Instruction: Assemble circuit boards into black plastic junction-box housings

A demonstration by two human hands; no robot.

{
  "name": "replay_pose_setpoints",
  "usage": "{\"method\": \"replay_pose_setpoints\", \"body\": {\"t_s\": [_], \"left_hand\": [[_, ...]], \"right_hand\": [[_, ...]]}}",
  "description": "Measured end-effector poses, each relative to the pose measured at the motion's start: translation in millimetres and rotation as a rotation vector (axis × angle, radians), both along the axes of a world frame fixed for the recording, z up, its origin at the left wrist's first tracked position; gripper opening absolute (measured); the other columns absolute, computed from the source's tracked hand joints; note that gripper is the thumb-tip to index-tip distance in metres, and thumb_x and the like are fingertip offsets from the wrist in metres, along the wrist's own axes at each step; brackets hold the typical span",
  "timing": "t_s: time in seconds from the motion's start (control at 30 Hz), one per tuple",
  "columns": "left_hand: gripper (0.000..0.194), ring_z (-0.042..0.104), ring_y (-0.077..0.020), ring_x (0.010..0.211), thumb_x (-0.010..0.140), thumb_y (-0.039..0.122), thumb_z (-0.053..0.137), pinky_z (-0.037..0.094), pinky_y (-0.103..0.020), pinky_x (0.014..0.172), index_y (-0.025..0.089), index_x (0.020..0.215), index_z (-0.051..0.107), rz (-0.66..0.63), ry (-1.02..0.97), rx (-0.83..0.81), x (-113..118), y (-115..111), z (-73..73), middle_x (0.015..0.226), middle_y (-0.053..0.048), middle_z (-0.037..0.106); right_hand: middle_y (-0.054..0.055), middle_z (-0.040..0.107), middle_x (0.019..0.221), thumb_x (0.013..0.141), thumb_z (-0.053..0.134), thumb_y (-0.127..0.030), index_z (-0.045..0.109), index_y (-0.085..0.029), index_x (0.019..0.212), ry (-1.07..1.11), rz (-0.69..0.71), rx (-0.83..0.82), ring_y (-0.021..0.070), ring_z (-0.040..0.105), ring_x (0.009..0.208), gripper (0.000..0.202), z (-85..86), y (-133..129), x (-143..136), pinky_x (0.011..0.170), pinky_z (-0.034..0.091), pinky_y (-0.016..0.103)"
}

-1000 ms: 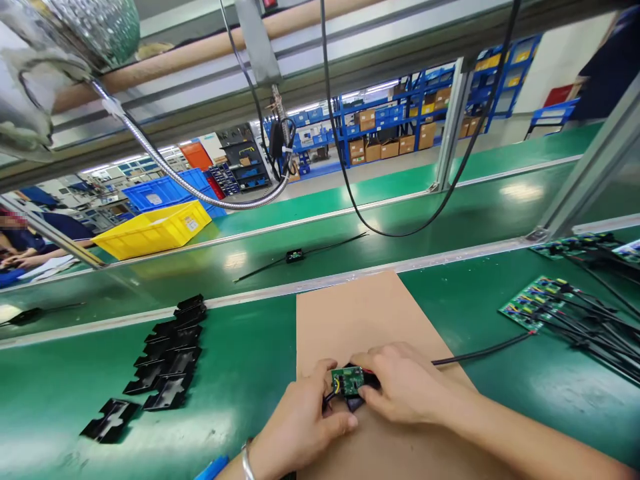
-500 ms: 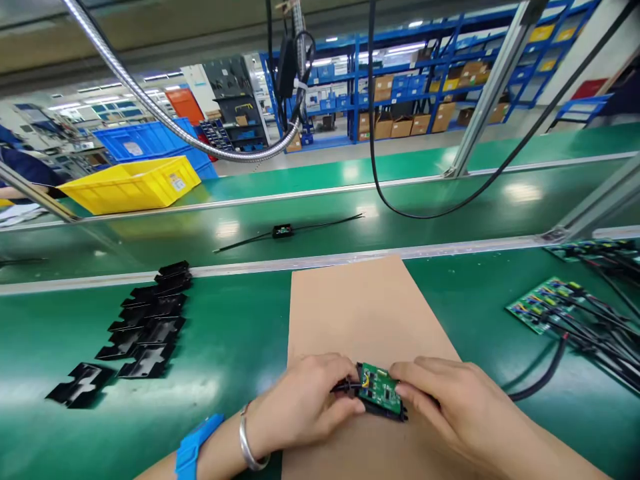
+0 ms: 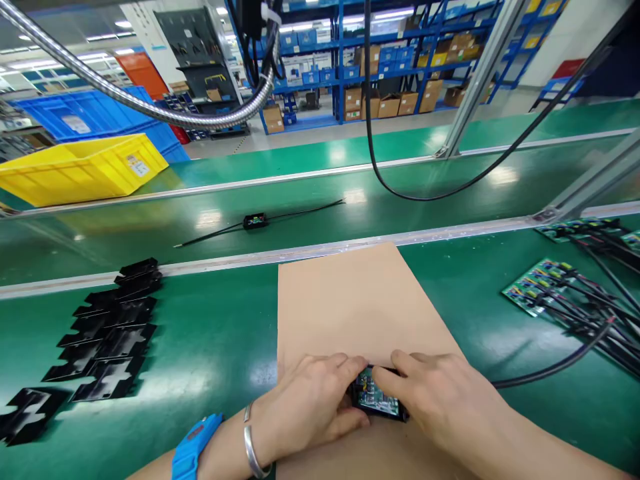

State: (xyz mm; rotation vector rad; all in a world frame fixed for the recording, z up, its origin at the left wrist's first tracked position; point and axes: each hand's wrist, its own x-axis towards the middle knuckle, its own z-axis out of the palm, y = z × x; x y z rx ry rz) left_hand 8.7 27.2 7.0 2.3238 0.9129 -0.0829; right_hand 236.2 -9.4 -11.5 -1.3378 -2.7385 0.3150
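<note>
A green circuit board (image 3: pixel 379 398) sits inside a black plastic housing (image 3: pixel 400 416) on the cardboard sheet. My left hand (image 3: pixel 320 397) closes round the housing's left end, thumb on the near side and fingers at the far edge. A blue band (image 3: pixel 193 450) and a silver bangle (image 3: pixel 251 443) are on that arm. From the right, my right hand (image 3: pixel 435 393) holds the far right part, one finger pressed down over the board and hiding part of it. A dark cable (image 3: pixel 555 368) runs out from behind my right wrist.
Cardboard (image 3: pixel 345 300) covers the bench middle. Several black folded sheets (image 3: pixel 107 333) lie left; several circuit boards (image 3: pixel 540 287) with black cables lie right. Beyond the metal rail, a small wired module (image 3: pixel 255 221) rests. A yellow bin (image 3: pixel 85 167) stands far left; a black cable (image 3: pixel 425 197) hangs ahead.
The board, tilted and raised out of the housing before, now lies down inside it. My right fingers have moved left over the board. The camera view has turned slightly right.
</note>
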Motion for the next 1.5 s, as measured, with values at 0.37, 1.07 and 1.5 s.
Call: {"method": "replay_pose_setpoints", "body": {"t_s": [0.37,1.07,1.5], "left_hand": [[0.051,0.060,-0.0227,0.098,0.079,0.043,0.070,0.048,-0.038,0.086,0.024,0.123,0.051,0.088,0.008,-0.049,5,-6,-3.7,0.111,-0.001,0.061],[0.044,0.057,-0.0212,0.096,0.079,0.039,0.070,0.047,-0.035,0.079,0.023,0.115,0.050,0.107,-0.001,-0.029,11,-11,-6.1,0.108,-0.002,0.058],[0.049,0.059,-0.0229,0.094,0.081,0.039,0.068,0.050,-0.042,0.081,0.019,0.121,0.047,0.064,-0.014,0.072,13,-12,-9.1,0.107,-0.005,0.058]], "right_hand": [[-0.003,0.053,0.076,0.086,0.061,-0.026,0.048,-0.024,0.092,0.064,0.010,-0.022,0.0195,0.052,0.058,0.014,-9.9,3,-6,0.055,0.007,0.031],[0.004,0.057,0.068,0.076,0.050,-0.008,0.058,-0.019,0.087,-0.089,-0.179,-0.116,0.0218,0.053,0.052,0.018,8.7,-3,-23,0.048,0.008,0.031],[0.007,0.048,0.096,0.072,0.051,-0.003,0.049,-0.016,0.093,0.400,-0.327,-0.369,0.0207,0.041,0.091,0.025,-7.6,9,-20,0.076,0.036,0.033]]}}
